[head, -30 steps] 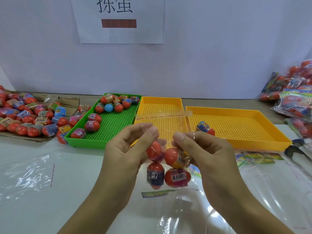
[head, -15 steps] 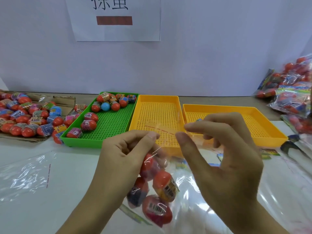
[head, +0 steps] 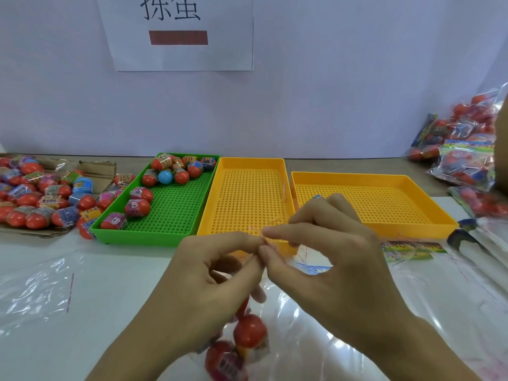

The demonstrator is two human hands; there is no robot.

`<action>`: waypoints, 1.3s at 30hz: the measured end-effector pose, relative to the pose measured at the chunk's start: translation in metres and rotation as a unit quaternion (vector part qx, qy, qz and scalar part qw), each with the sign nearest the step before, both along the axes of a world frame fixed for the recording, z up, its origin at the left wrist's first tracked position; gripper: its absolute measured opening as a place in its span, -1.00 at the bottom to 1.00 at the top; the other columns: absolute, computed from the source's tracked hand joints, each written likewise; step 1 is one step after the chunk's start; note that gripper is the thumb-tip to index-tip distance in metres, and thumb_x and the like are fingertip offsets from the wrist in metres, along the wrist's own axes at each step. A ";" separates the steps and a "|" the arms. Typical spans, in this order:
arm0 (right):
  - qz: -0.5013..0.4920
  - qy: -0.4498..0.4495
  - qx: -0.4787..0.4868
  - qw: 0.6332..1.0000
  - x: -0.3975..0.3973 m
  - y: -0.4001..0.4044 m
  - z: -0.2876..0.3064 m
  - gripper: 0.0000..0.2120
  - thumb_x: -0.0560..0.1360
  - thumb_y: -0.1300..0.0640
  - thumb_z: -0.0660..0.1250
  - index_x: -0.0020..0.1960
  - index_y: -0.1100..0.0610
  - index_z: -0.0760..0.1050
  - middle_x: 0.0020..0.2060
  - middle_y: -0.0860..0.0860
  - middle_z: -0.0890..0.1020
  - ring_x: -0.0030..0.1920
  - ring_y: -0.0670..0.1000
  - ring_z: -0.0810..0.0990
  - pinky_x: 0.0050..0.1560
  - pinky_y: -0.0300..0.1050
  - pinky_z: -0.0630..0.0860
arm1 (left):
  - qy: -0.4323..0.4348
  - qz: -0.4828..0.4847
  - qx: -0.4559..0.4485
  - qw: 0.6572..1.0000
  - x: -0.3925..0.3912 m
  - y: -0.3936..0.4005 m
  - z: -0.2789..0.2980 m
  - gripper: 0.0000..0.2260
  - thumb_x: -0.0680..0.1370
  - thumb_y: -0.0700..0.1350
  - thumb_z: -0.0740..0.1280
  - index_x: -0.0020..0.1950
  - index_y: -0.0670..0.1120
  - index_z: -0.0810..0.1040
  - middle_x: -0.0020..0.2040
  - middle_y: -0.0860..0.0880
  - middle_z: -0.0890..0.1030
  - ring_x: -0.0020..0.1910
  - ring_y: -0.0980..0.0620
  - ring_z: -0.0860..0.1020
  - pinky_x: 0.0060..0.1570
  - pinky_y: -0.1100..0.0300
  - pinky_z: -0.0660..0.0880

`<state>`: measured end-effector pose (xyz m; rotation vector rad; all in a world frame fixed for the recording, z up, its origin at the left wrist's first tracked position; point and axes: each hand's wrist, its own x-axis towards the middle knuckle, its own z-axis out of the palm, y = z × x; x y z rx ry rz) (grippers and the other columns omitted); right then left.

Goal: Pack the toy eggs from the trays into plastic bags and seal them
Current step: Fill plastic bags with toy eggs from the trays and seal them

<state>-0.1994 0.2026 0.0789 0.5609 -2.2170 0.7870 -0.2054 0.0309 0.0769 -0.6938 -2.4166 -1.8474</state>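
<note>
A clear plastic bag (head: 258, 350) holding several red toy eggs hangs in front of me over the white table. My left hand (head: 209, 273) pinches the bag's top edge between thumb and forefinger. My right hand (head: 327, 259) pinches the same edge right beside it, fingertips almost touching the left hand's. The green tray (head: 170, 210) at the left holds several eggs. The middle yellow tray (head: 247, 199) shows no eggs. An egg (head: 318, 197) peeks out behind my right hand in the right yellow tray (head: 379, 199).
A heap of loose eggs (head: 41, 193) lies on cardboard at the far left. Filled bags (head: 467, 155) pile up at the right edge. Clear bags lie flat on the table at the left (head: 35, 292) and right (head: 453, 284). A paper sign (head: 178, 31) hangs on the wall.
The bag of eggs has dropped lower toward the table. My right hand let go, swung up, and now pinches the top edge again, close against the left hand.
</note>
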 end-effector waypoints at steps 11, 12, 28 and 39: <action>0.044 -0.054 0.056 0.996 -0.001 0.006 -0.002 -0.87 0.40 0.08 0.40 -0.22 0.05 0.72 -0.41 -0.11 0.52 -0.31 -0.05 0.42 -0.38 -0.05 0.43 | 0.131 0.009 -0.121 0.984 0.002 0.001 -0.003 -0.75 0.46 0.06 0.27 -0.25 -0.03 0.66 -0.41 0.04 0.58 -0.45 0.04 0.58 -0.53 0.06 0.44; 0.039 -0.054 0.057 0.996 -0.002 0.006 -0.002 -0.88 0.39 0.07 0.40 -0.24 0.05 0.72 -0.42 -0.12 0.51 -0.31 -0.06 0.41 -0.39 -0.05 0.43 | 0.135 0.013 -0.127 0.983 0.002 0.001 -0.003 -0.79 0.47 0.02 0.30 -0.25 -0.03 0.67 -0.41 0.05 0.59 -0.44 0.05 0.58 -0.53 0.06 0.44; -0.039 -0.017 -0.143 0.989 -0.007 0.010 0.000 -0.95 0.30 0.18 0.44 -0.33 0.11 0.61 -0.45 -0.10 0.45 -0.40 -0.10 0.37 -0.38 -0.30 0.29 | 0.049 0.061 0.017 0.997 0.001 0.001 -0.002 -0.82 0.37 0.15 0.39 -0.19 0.10 0.71 -0.30 0.03 0.70 -0.36 0.04 0.69 -0.33 0.05 0.63; -0.102 -0.145 -0.386 0.905 -0.030 0.059 0.013 -0.83 0.35 0.17 0.48 -0.38 -0.04 0.66 -0.53 -0.15 0.56 -0.52 -0.18 0.41 -0.48 -0.38 0.32 | -0.088 0.254 0.296 0.917 -0.027 -0.019 0.000 -0.85 0.51 -0.11 0.36 -0.21 -0.01 0.70 -0.23 -0.02 0.71 -0.27 -0.06 0.71 -0.44 0.20 0.57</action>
